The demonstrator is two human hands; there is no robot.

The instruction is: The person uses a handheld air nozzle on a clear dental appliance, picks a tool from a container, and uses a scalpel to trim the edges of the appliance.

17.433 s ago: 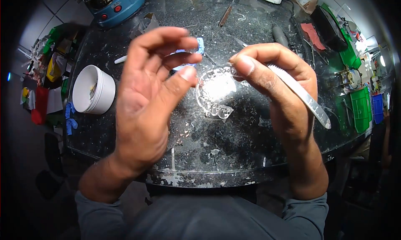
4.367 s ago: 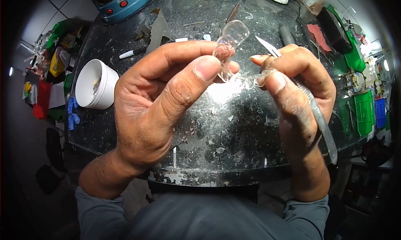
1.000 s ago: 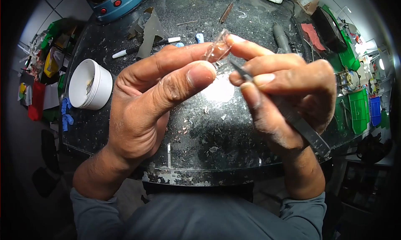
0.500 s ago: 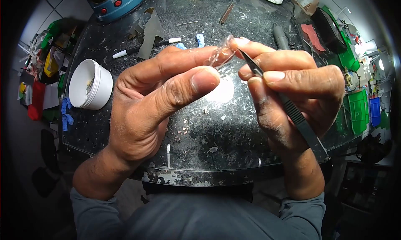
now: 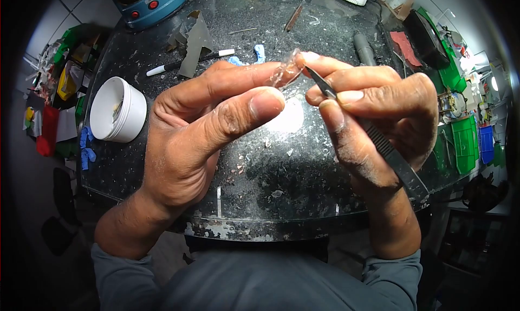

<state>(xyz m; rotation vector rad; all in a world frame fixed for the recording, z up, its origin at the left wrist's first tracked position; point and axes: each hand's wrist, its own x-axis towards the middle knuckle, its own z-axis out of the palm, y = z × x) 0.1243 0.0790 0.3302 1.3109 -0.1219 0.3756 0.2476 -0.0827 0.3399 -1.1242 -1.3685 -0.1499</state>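
My left hand [image 5: 200,127] pinches a small, clear, moulded plastic piece [image 5: 285,71] between thumb and index finger. The piece is see-through with an uneven, bumpy outline, and its lower part is hidden behind the thumb. In my right hand [image 5: 379,110] is a slim, dark metal tool with a pointed tip and ridged grip [image 5: 387,146], clasped between thumb and fingers. Its tip lies right at the piece's right edge. My right fingertips rest close to the piece's upper edge. Pale dust covers parts of both hands.
A white tub [image 5: 130,113] stands at left on the speckled black table [image 5: 260,197]. Behind the hands are a marker [image 5: 162,69], a grey sheet scrap [image 5: 195,45], blue scraps [image 5: 259,53] and a blue machine [image 5: 149,7]. Red sheet [image 5: 405,48] and green bins [image 5: 465,143] are at right.
My right hand has shifted slightly left, and the tool has turned a little, showing more of its flat side. My left hand keeps its pinch almost unmoved.
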